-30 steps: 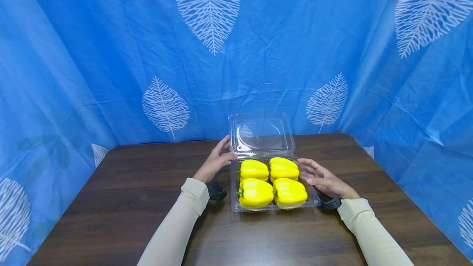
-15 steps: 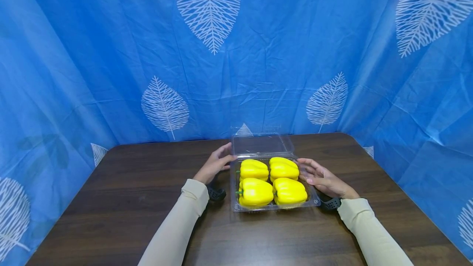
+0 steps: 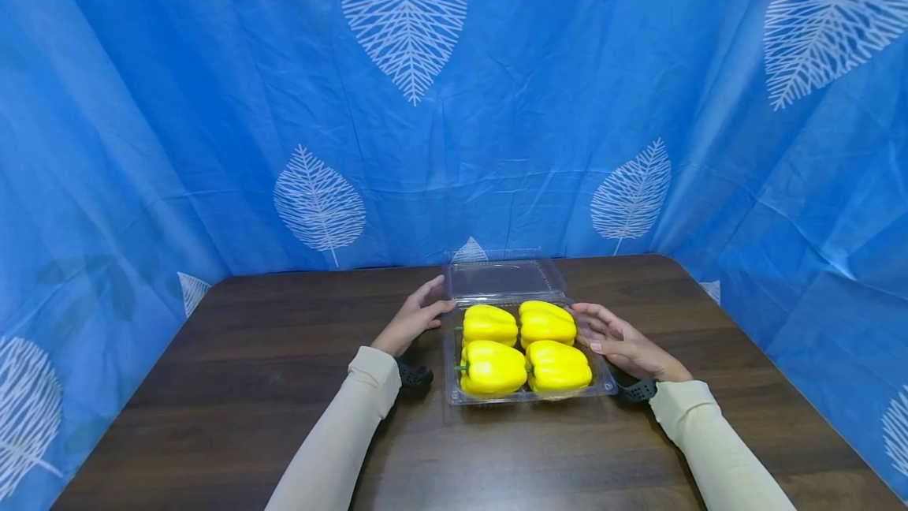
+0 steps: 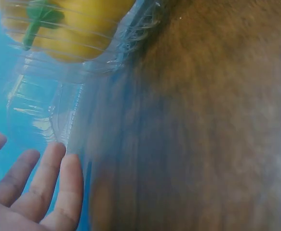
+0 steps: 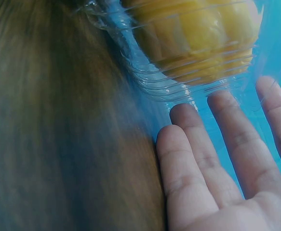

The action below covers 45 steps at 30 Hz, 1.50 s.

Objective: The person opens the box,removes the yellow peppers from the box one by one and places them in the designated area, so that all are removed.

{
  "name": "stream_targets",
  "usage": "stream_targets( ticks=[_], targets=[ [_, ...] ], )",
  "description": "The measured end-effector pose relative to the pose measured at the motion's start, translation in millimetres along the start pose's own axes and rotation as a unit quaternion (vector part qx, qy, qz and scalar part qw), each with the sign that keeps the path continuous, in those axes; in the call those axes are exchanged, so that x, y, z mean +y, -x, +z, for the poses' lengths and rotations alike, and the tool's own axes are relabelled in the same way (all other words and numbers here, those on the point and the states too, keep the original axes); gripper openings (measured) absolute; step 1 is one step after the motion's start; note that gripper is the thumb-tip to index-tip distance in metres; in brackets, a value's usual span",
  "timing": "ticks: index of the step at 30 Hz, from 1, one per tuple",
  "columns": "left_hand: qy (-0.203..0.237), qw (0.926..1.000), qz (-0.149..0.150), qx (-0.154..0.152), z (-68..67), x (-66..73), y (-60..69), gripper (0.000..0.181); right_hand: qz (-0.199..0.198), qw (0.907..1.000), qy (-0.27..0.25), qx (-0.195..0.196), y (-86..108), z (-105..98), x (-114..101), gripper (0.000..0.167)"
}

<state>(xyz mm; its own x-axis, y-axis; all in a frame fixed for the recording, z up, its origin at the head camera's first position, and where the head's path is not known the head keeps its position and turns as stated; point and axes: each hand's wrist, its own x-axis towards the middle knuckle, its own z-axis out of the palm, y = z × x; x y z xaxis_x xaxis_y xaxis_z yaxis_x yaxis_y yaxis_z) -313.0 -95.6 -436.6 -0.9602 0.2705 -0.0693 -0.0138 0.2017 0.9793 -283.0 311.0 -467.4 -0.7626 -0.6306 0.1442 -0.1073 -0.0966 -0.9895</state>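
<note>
A clear plastic clamshell container (image 3: 532, 397) lies on the table with its lid (image 3: 500, 278) leaned back toward the curtain. Several yellow bell peppers (image 3: 493, 369) sit in its base in two rows. My left hand (image 3: 413, 318) is at the back left corner near the hinge, fingers extended; in the left wrist view its fingers (image 4: 45, 178) are spread below the container wall. At the right side my right hand (image 3: 627, 347) rests with its fingertips against or close to the wall. Straight fingers (image 5: 241, 137) show in the right wrist view, beside a pepper (image 5: 198, 43) behind clear plastic.
The dark wooden table (image 3: 248, 369) extends to both sides and in front of the container. A blue curtain (image 3: 525, 101) with white leaf prints hangs right behind the table's back edge and along both sides.
The lid has tipped farther back and down from its more upright position. My left hand has lowered slightly with its fingers beside the lid. My right hand and the peppers stay put.
</note>
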Motion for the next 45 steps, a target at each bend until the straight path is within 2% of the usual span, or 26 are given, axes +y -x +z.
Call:
stream_targets(
  ticks=[8, 19, 22, 29, 32, 37, 45],
  targets=[
    [-0.069, 0.996, 0.045, 0.034, 0.8, 2.9, 10.4, 0.069, 0.002, 1.0, 0.003, 0.002, 1.1, -0.4, 0.5, 0.054],
    [-0.142, 0.9791, 0.139, 0.045, 3.0, 14.9, 41.7, 0.062, 0.0, 1.0, -0.004, -0.007, 0.2, -1.8, 0.1, 0.052],
    [-0.151, 0.9746, 0.161, 0.041, 3.6, 16.0, 47.9, 0.061, -0.001, 1.0, -0.003, -0.007, 0.3, -0.9, -0.7, 0.052],
    [-0.172, 0.9679, 0.183, 0.017, 6.0, 19.0, 61.7, 0.06, -0.002, 1.0, -0.001, -0.004, 0.5, -0.5, -0.3, 0.054],
    [-0.187, 0.9614, 0.202, 0.006, 7.7, 20.2, 66.2, 0.059, -0.002, 1.0, -0.001, -0.005, 0.7, -0.6, 0.0, 0.053],
    [-0.213, 0.9484, 0.234, -0.01, 10.8, 18.6, 70.0, 0.055, 0.0, 1.0, 0.002, -0.002, 1.1, 0.0, -0.8, 0.054],
    [-0.222, 0.941, 0.254, -0.031, 14.4, 17.7, 74.6, 0.053, 0.005, 1.0, 0.005, 0.005, 1.4, 0.4, -1.3, 0.056]
  ],
)
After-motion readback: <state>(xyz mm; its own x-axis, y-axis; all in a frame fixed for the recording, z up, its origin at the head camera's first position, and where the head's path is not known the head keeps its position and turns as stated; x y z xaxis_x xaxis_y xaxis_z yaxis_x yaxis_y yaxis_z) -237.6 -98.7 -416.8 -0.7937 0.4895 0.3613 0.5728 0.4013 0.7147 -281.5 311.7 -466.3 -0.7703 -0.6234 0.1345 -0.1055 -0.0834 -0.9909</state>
